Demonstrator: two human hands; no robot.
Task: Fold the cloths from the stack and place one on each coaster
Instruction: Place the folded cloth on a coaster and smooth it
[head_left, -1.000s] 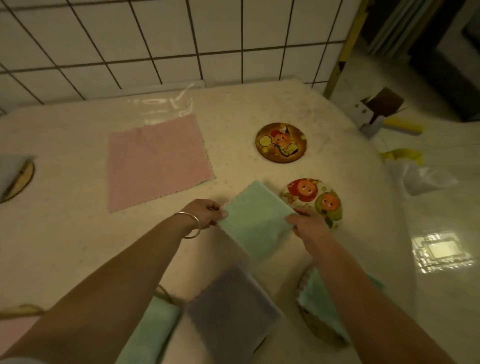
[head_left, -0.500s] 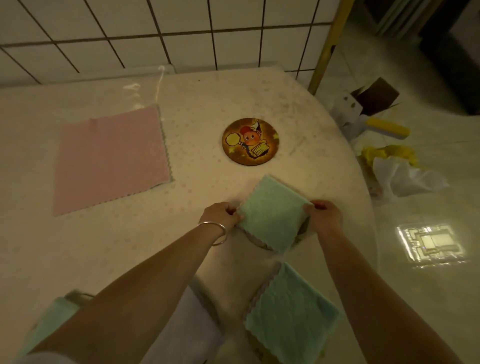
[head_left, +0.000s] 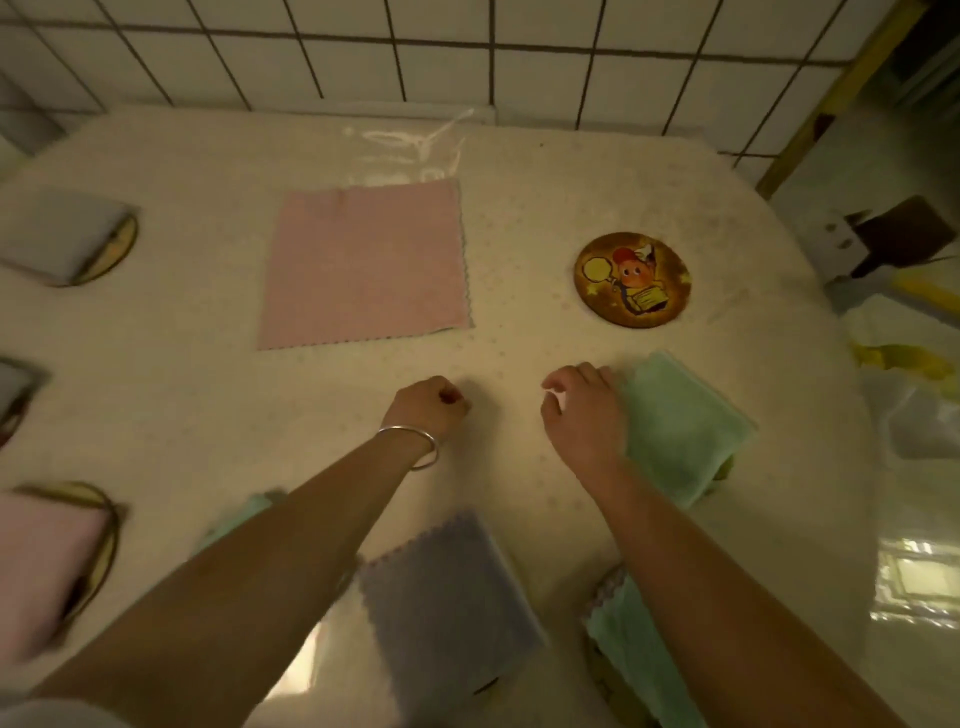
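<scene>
The person's left hand (head_left: 428, 408) hovered over the table (head_left: 156, 395) with its fingers curled into a loose fist, holding nothing. A silver bangle (head_left: 415, 444) circled that wrist. The right hand (head_left: 582, 410) lay just to the right of it, fingers loosely bent and apart, gripping nothing; whether its far side touched the folded green cloth (head_left: 680, 426) could not be told, since motion blur smeared that edge. That green cloth lay immediately right of the right hand's fingers, folded into a small square, with a sliver of something yellow-green showing under its near right corner.

Farther off and slightly to the right sat a bare round coaster (head_left: 632, 279) printed with a cartoon figure, well apart from both hands. To the far left of the hands, the flat pink cloth (head_left: 363, 262) lay spread open on the table, unfolded, with a clear plastic bag (head_left: 410, 150) beyond it near the tiled wall (head_left: 467, 52).

Near the person, between the forearms, rested a folded grey cloth (head_left: 452, 597). Another folded green cloth (head_left: 634, 654) lay under the right forearm. Along the left edge, a folded pink cloth (head_left: 36, 561) and a folded grey cloth at the far left (head_left: 62, 234) each sat on a coaster.
</scene>
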